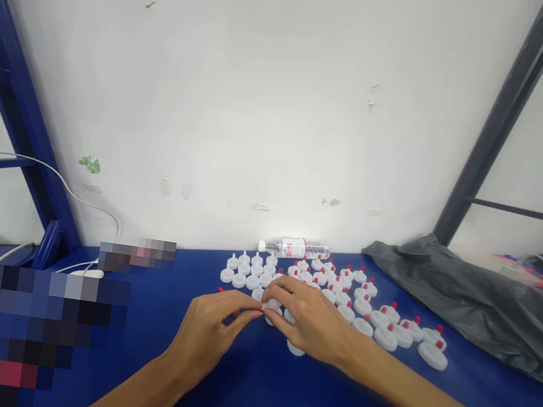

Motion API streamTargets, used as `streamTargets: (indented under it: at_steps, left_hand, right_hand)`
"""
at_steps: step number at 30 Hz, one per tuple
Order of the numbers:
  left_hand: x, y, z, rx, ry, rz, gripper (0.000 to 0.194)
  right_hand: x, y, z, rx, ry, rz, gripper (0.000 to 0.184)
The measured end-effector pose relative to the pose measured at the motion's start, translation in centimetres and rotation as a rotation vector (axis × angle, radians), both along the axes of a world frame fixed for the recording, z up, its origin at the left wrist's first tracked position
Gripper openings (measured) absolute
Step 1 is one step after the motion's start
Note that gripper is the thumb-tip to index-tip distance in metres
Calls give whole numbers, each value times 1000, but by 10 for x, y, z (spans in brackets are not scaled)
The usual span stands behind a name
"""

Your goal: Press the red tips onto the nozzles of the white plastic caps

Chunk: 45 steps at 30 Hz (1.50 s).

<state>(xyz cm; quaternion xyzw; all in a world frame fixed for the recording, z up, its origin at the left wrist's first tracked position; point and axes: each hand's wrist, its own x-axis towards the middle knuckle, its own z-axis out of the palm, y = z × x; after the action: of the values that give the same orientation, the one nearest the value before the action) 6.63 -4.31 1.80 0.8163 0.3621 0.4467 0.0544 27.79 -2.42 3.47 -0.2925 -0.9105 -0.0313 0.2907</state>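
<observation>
Holds a white nozzled cap (271, 304) between the bent thumb and fingers of the right hand (306, 319), over the middle of the blue tabletop (225, 386). Pinches a small red tip (263, 309) between thumb and index finger of the left hand (209, 319), right against the cap; cannot tell whether seated on the nozzle, with the fingers in the way. Covers in part several nearer caps (295, 350) under and beside the right palm.

Has, beyond the fingertips toward the back edge, close rows of bare-nozzled caps (239, 280), nozzles up, with loose red pieces (221, 289) just past the left knuckles. Spreads out, from the middle toward the right edge, into a crowd of red-topped caps (385, 338), standing flat, many touching.

Carries a clear bottle (294, 248) on its side along the back edge, and a crumpled dark plastic sheet (478, 313) along the right edge. Blurs into pixel blocks at the front left corner. Meets a scuffed white wall (266, 95) at the back edge, between a blue frame (38, 97) and a dark post (502, 121).
</observation>
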Motion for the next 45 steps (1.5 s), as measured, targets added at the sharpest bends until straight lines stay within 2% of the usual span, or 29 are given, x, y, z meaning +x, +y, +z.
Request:
streamTargets:
  at_steps: [5,9,11,13,14,16,18,19,21,23,29,35,39,41,43,45]
  left_hand:
    - [-3,-2,-4,96,93,-9,15]
    - [-3,-5,-1,17,128,-48,21]
    - [0,-6,2,-107,28,-62,18]
    - [4,-7,5,-284,-154,-51,13]
    - [5,-8,7,-378,-258,-48,17]
    - [8,-7,9,-561,-455,-86,41]
    - [8,-7,10,-771,-574,-221,61]
    - [8,-7,11,-882,-588,-320,62]
    - [7,-7,12,-1063,-566,-497,53]
    - [6,-8,12,-1133,-535,-565,44]
    - [6,-8,13,-1100,-470,-478,45]
    - [7,-8,13,-1065,-435,-456,46]
    - [3,-6,14,-928,-322,-426,46]
    - [-2,-2,14,-772,-269,-300,47]
    - [-9,4,14,-599,-206,-108,45]
    - [-17,11,16,-411,-59,108,37]
  right_hand:
    - [0,0,-2,74,8,-26,9]
    - [1,1,-3,114,3,20,10]
    - [1,2,-2,150,22,41,10]
    - [2,2,-1,194,55,59,9]
    - [2,2,0,211,68,73,9]
    - [2,1,2,230,91,114,8]
    - [1,-1,3,234,97,159,8]
    - [0,-2,3,237,96,182,9]
    - [-2,-3,2,256,93,224,9]
    - [-3,-4,0,273,91,256,9]
    - [-5,-7,0,292,96,266,11]
    - [-6,-9,1,286,60,267,12]
    - [-4,-11,8,190,93,230,10]
    - [-2,-13,12,120,101,190,11]
    - [-2,-13,13,53,57,170,13]
    - [-2,-12,11,-7,-23,184,13]
